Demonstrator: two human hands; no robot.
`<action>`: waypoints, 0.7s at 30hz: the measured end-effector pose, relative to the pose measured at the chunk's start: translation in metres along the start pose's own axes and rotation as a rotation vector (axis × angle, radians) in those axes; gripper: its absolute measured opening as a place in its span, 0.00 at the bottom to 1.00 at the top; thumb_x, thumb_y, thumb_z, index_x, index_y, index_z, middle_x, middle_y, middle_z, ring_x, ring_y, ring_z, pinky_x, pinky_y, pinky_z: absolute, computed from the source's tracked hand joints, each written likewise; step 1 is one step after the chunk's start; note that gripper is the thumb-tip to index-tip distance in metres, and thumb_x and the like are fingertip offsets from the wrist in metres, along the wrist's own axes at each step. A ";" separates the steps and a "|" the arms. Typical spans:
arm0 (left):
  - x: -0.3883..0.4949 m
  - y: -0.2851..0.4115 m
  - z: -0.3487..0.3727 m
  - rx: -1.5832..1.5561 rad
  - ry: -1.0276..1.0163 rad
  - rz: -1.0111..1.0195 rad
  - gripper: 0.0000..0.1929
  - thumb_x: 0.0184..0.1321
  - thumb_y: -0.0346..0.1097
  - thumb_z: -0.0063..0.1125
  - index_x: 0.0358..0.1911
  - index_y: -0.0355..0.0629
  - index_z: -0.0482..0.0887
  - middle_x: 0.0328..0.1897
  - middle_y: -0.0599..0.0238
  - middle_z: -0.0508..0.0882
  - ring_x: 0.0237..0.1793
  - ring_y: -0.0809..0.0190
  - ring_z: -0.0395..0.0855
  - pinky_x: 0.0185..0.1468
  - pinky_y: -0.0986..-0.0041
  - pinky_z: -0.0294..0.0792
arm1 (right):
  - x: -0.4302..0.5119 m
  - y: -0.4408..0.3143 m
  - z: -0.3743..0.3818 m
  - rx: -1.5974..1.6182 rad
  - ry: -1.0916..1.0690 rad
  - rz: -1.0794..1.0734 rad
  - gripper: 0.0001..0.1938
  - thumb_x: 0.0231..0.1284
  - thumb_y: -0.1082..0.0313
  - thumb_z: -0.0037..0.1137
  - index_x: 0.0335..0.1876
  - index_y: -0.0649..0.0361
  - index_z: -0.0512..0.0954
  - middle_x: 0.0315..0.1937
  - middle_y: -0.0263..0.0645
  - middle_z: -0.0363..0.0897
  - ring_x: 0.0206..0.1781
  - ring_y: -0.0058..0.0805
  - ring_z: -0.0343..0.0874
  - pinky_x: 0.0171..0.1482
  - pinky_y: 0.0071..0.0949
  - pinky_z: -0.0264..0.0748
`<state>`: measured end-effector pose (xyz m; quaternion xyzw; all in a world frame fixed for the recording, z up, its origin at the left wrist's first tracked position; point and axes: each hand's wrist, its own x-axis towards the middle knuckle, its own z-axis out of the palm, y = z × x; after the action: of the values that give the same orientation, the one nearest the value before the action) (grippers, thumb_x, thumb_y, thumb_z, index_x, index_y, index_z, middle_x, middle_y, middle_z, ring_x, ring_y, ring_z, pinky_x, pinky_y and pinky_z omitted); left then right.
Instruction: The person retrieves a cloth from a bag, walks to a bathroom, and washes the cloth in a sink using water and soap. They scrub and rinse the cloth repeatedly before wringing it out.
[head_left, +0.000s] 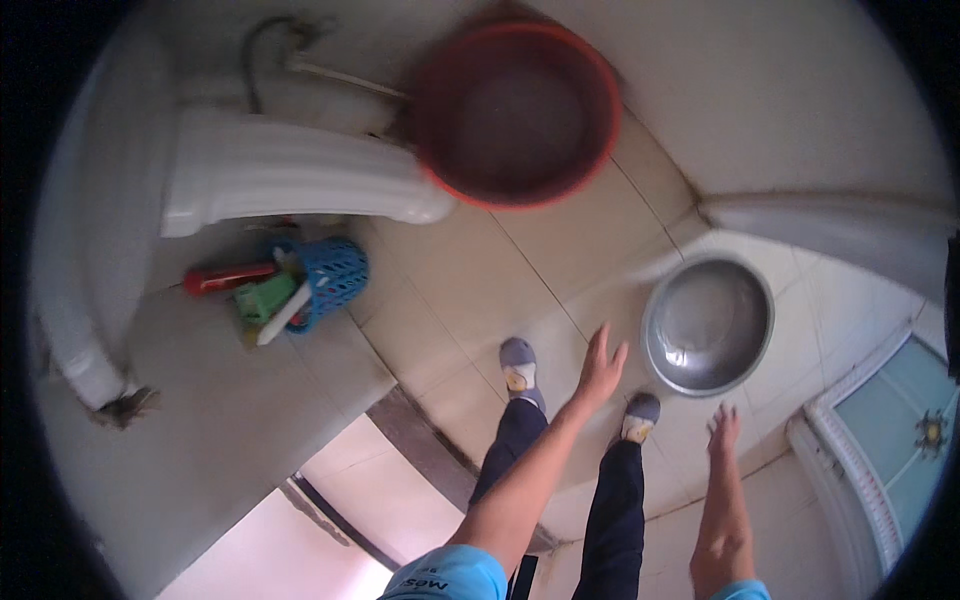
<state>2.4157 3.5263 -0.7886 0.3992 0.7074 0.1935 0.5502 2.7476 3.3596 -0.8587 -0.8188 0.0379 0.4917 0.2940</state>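
Observation:
A round metal basin (701, 326) stands on the tiled floor, to the right of my feet. My left hand (602, 367) reaches out just left of its rim, fingers apart, holding nothing. Below the basin's near edge, my right hand (724, 429) is also empty, with its fingers spread. Neither hand appears to touch the metal. Inside the basin a bright reflection shows; whether it holds water I cannot tell.
A large red plastic tub (517, 112) sits against the far wall, beside a white ceramic pedestal (300, 169). Left of me, a blue perforated basket (337, 277) lies tipped with several items. A doorway sill (424, 435) is behind my left foot. A glass-panelled white frame (892, 420) stands right.

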 end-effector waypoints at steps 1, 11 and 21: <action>-0.027 -0.002 -0.023 0.018 0.038 0.003 0.34 0.67 0.44 0.53 0.69 0.31 0.58 0.71 0.38 0.62 0.72 0.41 0.58 0.73 0.58 0.54 | -0.036 -0.003 0.010 -0.184 -0.009 0.014 0.34 0.66 0.58 0.52 0.75 0.52 0.53 0.50 0.34 0.75 0.53 0.29 0.72 0.56 0.41 0.70; -0.230 0.203 -0.288 0.410 0.675 0.401 0.31 0.56 0.30 0.60 0.66 0.38 0.67 0.67 0.45 0.69 0.67 0.40 0.65 0.68 0.54 0.58 | -0.352 -0.193 0.147 -0.668 -0.451 -0.782 0.26 0.65 0.69 0.54 0.68 0.65 0.64 0.65 0.52 0.68 0.68 0.40 0.68 0.67 0.34 0.64; -0.190 0.297 -0.510 0.746 0.898 0.375 0.29 0.64 0.36 0.51 0.69 0.40 0.63 0.73 0.54 0.64 0.74 0.48 0.56 0.74 0.48 0.44 | -0.690 -0.385 0.433 -0.745 -1.041 -2.038 0.24 0.66 0.62 0.48 0.67 0.60 0.67 0.66 0.47 0.67 0.69 0.43 0.64 0.71 0.46 0.56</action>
<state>2.0590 3.6429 -0.2956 0.5620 0.8080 0.1756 -0.0220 2.1899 3.7450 -0.2654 -0.2105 -0.8942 0.2858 0.2729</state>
